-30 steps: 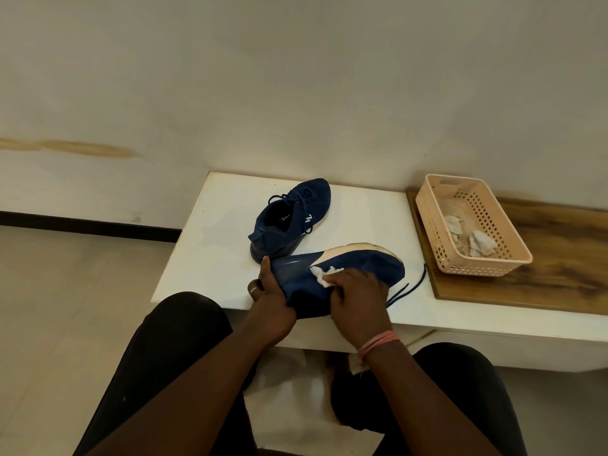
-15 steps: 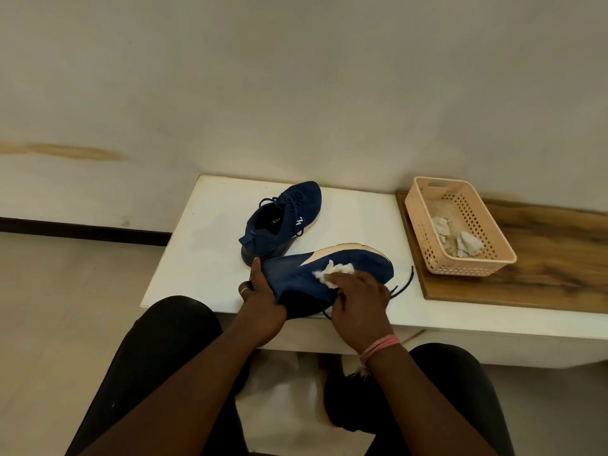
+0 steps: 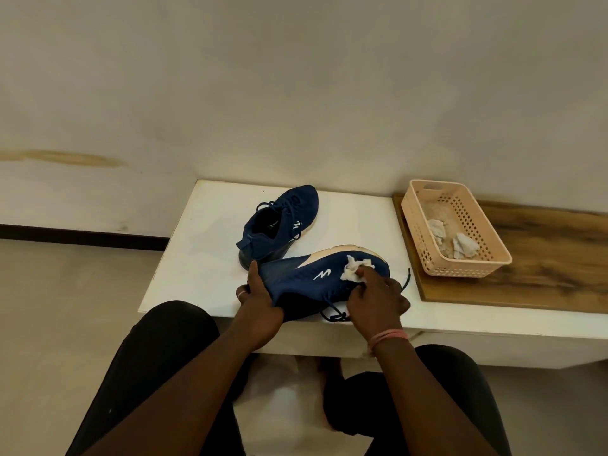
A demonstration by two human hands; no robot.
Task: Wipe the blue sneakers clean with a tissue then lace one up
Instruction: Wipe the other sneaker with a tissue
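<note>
**Wiping the near sneaker's side, toe end**

The near blue sneaker point(image 3: 316, 278) lies tipped on its side at the near edge of the white table point(image 3: 204, 258), sole turned away toward the wall, toe to the right. The left hand point(image 3: 261, 301) is clamped around its heel end, thumb on top of the fabric and fingers curled beneath. The right hand point(image 3: 378, 297) pinches a crumpled white tissue point(image 3: 353, 269) under its fingertips and presses it against the upper near the toe, just right of the white logo. A loose dark lace point(image 3: 335, 312) trails from under the right hand onto the table.

The second blue sneaker point(image 3: 279, 225) stands upright just behind, laced and apart from both hands. To the right, a peach plastic basket point(image 3: 493, 251) on a wooden board point(image 3: 559, 258) holds a few used tissue wads.

To do this step well, the heel grip should stay firm so the shoe does not slide off the table edge under pressure. Strokes are best run along the knit, from logo toward toe, folding the tissue to a fresh face once it soils. The pale sole rim likely needs a pass too. Keeping the loose lace clear of the wiping hand would spare it dirt before lacing.
</note>
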